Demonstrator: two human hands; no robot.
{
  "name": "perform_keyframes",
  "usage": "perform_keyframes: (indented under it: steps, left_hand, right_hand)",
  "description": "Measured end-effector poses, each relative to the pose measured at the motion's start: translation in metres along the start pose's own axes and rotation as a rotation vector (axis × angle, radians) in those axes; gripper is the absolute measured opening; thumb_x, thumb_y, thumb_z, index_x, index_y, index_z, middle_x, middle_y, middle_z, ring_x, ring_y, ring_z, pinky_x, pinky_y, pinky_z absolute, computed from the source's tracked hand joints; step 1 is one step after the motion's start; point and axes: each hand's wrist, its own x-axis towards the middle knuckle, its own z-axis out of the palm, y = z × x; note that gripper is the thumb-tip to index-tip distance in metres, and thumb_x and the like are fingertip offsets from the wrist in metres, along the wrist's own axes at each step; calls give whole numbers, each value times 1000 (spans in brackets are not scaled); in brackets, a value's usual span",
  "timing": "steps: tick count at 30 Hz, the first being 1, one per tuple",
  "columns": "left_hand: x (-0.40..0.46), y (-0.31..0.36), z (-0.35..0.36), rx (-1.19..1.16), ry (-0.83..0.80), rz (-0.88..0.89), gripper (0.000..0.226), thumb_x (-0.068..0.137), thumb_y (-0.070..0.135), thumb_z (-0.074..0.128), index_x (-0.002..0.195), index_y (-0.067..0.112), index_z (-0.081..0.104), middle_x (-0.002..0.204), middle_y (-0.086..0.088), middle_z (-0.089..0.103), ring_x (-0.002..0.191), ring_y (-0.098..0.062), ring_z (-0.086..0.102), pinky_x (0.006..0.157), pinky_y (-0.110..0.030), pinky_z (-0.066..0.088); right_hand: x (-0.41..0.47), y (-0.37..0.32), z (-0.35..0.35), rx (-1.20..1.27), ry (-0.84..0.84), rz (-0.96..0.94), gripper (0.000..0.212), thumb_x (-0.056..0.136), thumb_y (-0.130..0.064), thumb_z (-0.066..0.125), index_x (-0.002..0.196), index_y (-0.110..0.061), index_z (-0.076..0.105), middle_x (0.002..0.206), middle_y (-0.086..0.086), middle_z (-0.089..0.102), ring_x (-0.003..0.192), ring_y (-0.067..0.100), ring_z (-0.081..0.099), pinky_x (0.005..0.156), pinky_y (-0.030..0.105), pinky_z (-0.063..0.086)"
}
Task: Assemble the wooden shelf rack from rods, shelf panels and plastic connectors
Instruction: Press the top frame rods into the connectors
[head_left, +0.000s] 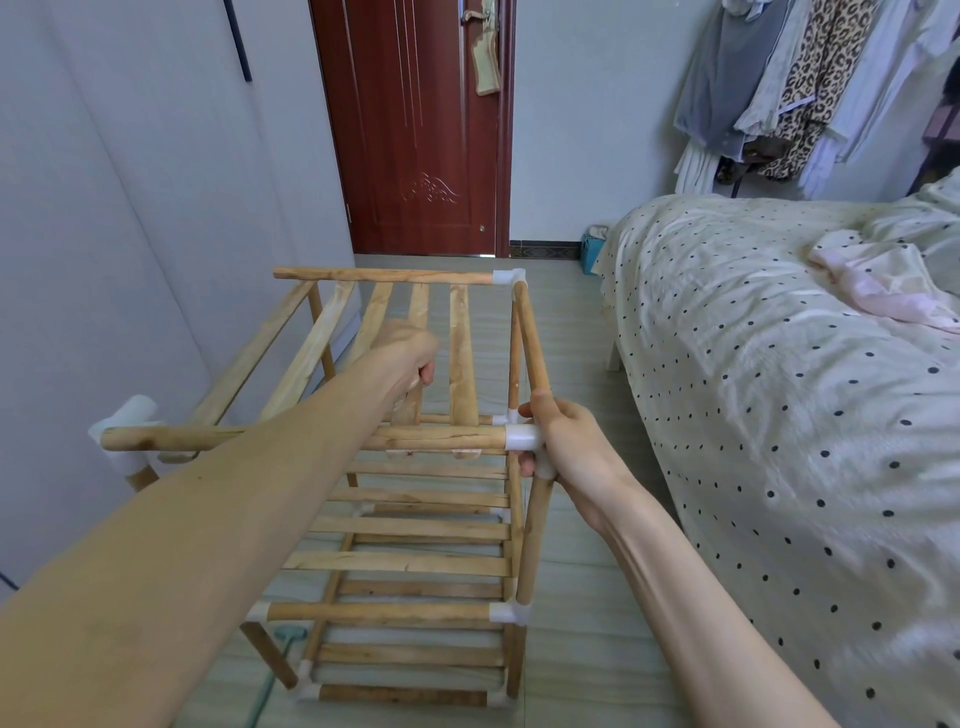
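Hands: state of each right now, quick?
Left hand: closed, gripping a slat of the top shelf panel.
Right hand: closed around the white corner connector.

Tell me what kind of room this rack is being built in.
Most likely a bedroom: a bed with polka-dot bedding, clothes hanging on a rail, and a dark red door.

no text, label, brand or number can be read anywhere in the view. nothing legible shows on any surface.
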Motion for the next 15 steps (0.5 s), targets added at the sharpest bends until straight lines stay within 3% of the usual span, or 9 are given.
perform_keyframes:
  steps: [4, 6, 8, 10, 11, 15]
  left_hand:
    - [-5, 5, -2, 7, 0, 12, 37, 74, -23, 35, 57, 4, 52, 52, -8, 43, 47, -22, 35, 45, -28, 30]
    - [-8, 7, -4, 20, -6, 11, 42, 74, -22, 33, 49, 2, 56, 37, -6, 42, 44, -21, 36, 44, -27, 31]
    - [-13, 9, -6, 21, -37, 11, 32, 81, -17, 30, 74, -3, 58, 29, -6, 39, 41, -19, 35, 43, -26, 32]
    - [-15, 12, -9, 15, -84, 17, 39, 88, -10, 26, 122, -3, 47, 44, -10, 42, 35, -16, 35, 42, -25, 32]
    - [-15, 13, -10, 19, -123, 16, 43, 91, -7, 26, 133, -2, 37, 53, -10, 42, 34, -14, 36, 39, -23, 34]
    - [-2, 15, -17, -6, -265, -74, 38, 98, 6, 34, 136, 3, 33, 71, -10, 45, 54, -16, 47, 35, -19, 44]
  right_hand:
    - [2, 2, -3, 8, -19, -30, 33, 102, -31, 33, 112, -5, 51, 52, 1, 52, 45, 13, 42, 52, 23, 37]
    - [1, 3, -3, 19, -40, -34, 32, 102, -31, 34, 111, -5, 51, 52, 2, 54, 46, 14, 44, 55, 26, 38]
    - [3, 3, -5, 44, -72, -19, 32, 101, -30, 37, 112, -4, 51, 55, 5, 57, 48, 16, 47, 54, 25, 40]
    - [5, 1, -10, 90, -110, 33, 30, 99, -28, 40, 112, -3, 51, 60, 8, 60, 51, 18, 52, 50, 21, 44]
    - [7, -1, -13, 105, -126, 63, 29, 99, -29, 42, 110, -4, 52, 63, 10, 61, 52, 19, 54, 50, 20, 46]
    - [30, -9, -18, -93, -76, 99, 39, 97, -43, 43, 112, -10, 54, 83, 9, 68, 67, 18, 62, 62, 28, 50]
